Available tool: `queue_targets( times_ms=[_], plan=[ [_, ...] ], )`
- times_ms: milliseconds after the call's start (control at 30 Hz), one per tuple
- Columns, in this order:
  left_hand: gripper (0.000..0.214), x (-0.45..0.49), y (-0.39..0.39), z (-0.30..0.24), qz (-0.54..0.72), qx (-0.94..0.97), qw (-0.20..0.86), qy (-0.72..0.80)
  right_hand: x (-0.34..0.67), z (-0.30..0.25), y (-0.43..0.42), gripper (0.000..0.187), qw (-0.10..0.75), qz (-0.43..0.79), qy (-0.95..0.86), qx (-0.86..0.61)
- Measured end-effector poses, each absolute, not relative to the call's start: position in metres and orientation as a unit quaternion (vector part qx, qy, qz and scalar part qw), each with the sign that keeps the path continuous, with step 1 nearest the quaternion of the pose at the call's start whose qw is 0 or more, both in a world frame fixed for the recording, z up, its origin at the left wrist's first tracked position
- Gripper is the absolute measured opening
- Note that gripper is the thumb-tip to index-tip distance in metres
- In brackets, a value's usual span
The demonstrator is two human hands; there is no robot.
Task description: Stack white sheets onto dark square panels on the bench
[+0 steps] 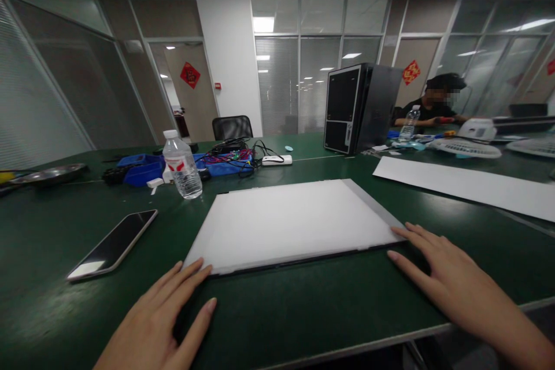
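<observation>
A flat white panel (290, 222) with a thin dark edge lies on the green table in front of me. My left hand (160, 318) has its fingers spread, and its fingertips touch the panel's near left corner. At the near right corner, the fingertips of my right hand (442, 272) rest on the panel, thumb apart from the fingers. Neither hand grips anything. Left of the panel lies a phone (117, 243) with a dark screen. A clear water bottle (182, 165) stands upright just beyond the panel's far left corner.
Blue trays (143, 170) with tangled cables and a white power strip (276, 160) sit farther back. A black computer tower (362, 107) stands at the back right. A long white sheet (468, 185) lies on the right. Another person (433, 104) sits beyond, near a second bottle (409, 124).
</observation>
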State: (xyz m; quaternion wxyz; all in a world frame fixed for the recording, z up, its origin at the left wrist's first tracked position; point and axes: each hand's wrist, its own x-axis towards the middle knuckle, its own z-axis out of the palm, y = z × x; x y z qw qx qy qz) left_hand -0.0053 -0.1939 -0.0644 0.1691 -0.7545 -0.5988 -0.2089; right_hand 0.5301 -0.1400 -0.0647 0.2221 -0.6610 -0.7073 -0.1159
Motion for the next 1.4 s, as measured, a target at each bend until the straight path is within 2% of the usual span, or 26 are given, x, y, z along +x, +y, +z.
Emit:
queue_targets(
  times_ms=[633,1400],
  plan=[
    [0.049,0.0,-0.196,-0.058,-0.228,-0.736,0.147,-0.62,0.532,-0.062,-0.142,0.064,0.207,-0.09,-0.743,-0.63],
    [0.048,0.005,-0.2,-0.055,-0.242,-0.712,0.156,-0.64,0.534,-0.063,-0.141,0.064,0.182,-0.103,-0.753,-0.624]
  ],
)
